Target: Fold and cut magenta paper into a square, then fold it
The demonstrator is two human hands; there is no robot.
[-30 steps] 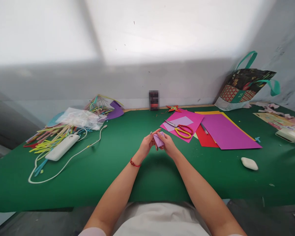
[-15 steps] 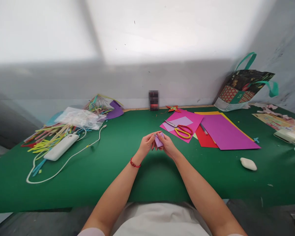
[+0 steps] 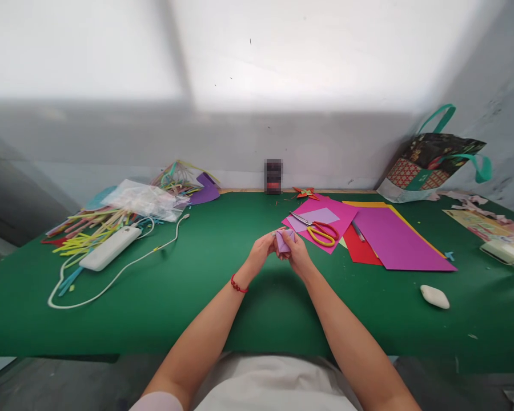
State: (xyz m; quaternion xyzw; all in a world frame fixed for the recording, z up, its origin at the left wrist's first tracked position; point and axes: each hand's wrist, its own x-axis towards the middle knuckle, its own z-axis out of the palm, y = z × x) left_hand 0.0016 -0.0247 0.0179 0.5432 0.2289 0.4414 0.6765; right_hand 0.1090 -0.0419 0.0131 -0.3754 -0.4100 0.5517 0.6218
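Observation:
A small piece of folded lilac paper (image 3: 284, 242) is held between my two hands, above the green table. My left hand (image 3: 263, 250), with a red bead bracelet at its wrist, pinches the paper's left side. On the other side my right hand (image 3: 298, 253) grips it, thumb on the near face. Fingers cover part of the folds. Just to the right, scissors (image 3: 319, 229) with one red and one yellow handle lie on a magenta sheet (image 3: 346, 214) and a lilac sheet (image 3: 325, 215).
Purple paper (image 3: 405, 240), red paper (image 3: 360, 248) and a pen (image 3: 358, 232) lie to the right, near a white case (image 3: 434, 297). A patterned bag (image 3: 428, 160) leans at the back. Left are paper strips (image 3: 81, 234), a white power bank (image 3: 110, 249) and its cable (image 3: 124, 271).
The view has shifted and tilted slightly. The lilac paper has turned a little in my hands, and a folded face with creases now shows; both hands still hold it.

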